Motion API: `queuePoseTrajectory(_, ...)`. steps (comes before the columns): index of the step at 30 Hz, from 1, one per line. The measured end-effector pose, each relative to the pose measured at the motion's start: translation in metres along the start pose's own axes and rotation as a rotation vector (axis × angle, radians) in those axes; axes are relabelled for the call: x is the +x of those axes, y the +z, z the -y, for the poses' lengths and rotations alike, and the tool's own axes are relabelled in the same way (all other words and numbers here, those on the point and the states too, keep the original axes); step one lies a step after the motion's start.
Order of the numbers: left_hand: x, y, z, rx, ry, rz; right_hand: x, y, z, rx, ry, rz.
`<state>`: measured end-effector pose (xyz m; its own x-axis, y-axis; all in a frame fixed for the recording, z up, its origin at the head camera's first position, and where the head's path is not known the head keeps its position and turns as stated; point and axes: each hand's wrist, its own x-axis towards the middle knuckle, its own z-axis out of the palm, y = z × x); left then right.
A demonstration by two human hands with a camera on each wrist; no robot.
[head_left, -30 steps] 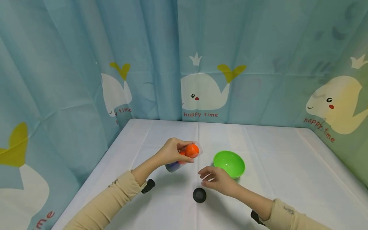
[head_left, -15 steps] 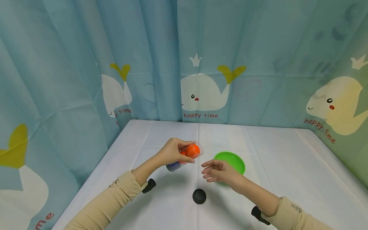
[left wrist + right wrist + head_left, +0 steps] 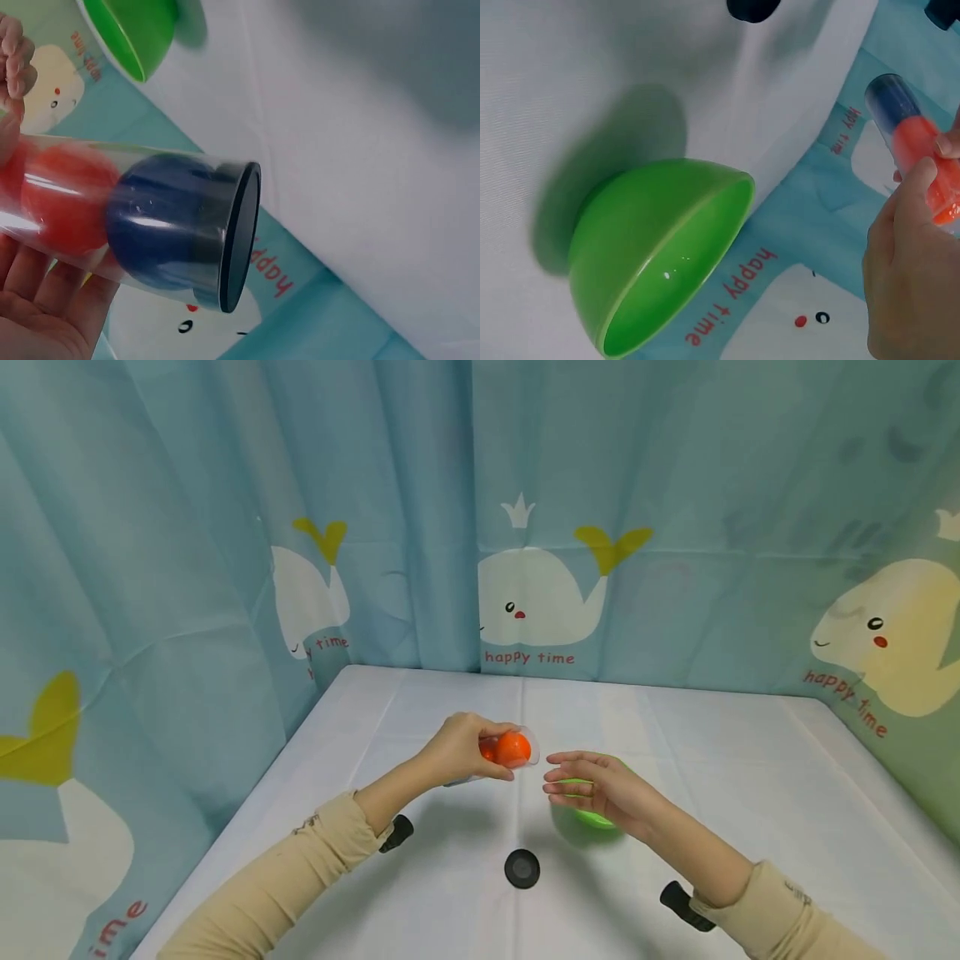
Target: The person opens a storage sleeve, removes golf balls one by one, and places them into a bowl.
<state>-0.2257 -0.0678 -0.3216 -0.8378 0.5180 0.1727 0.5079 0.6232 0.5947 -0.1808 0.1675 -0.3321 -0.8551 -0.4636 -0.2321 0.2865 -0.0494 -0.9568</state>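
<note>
The left hand (image 3: 468, 750) grips a clear tube (image 3: 196, 172), thumb on the side nearer the person and fingers curled round the far side. The tube is held in the air, tilted, its clear rim just past the fingertips and pointing toward the right hand (image 3: 611, 793). Nearest that rim sits an orange ball (image 3: 513, 749), with a second orange ball (image 3: 69, 199) behind it, mostly covered by the hand in the head view; a dark blue ball (image 3: 157, 221) lies at the other end, next to a black end cap (image 3: 241, 238). The right hand hovers near the rim, apart from it, its fingers loosely extended and a little spread, grasping nothing. Below the right hand, partly hidden by it from above, a bright green bowl (image 3: 630, 232) stands on the table. Between the two hands but closer to the person lies a round black disc (image 3: 522, 868). Under everything spreads a white tablecloth (image 3: 750, 827). Beyond both hands hangs a blue-green curtain (image 3: 420, 460) printed with white whales (image 3: 536, 597) and the red words "happy time".
</note>
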Motion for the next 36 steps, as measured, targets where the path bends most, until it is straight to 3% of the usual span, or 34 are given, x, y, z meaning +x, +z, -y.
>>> queuePoseTrajectory(6, 0.000, 0.004, -0.003, 0.077, 0.039, 0.033, 0.006, 0.000, 0.000, 0.116, 0.062, 0.006)
queuePoseTrajectory(14, 0.002, 0.007, -0.009, 0.206, 0.102, 0.045, 0.014, 0.002, -0.004, 0.243, 0.097, -0.057)
queuePoseTrajectory(18, 0.005, 0.006, -0.013, 0.268, 0.126, 0.060, 0.014, 0.001, -0.004, 0.266, 0.107, -0.081)
queuePoseTrajectory(24, 0.004, 0.002, -0.017, 0.375, 0.109, 0.085, 0.016, 0.002, -0.003, 0.296, 0.113, -0.076)
queuePoseTrajectory(36, 0.006, 0.001, -0.024, 0.469, 0.153, 0.133, 0.020, 0.009, -0.004, 0.408, 0.108, -0.091)
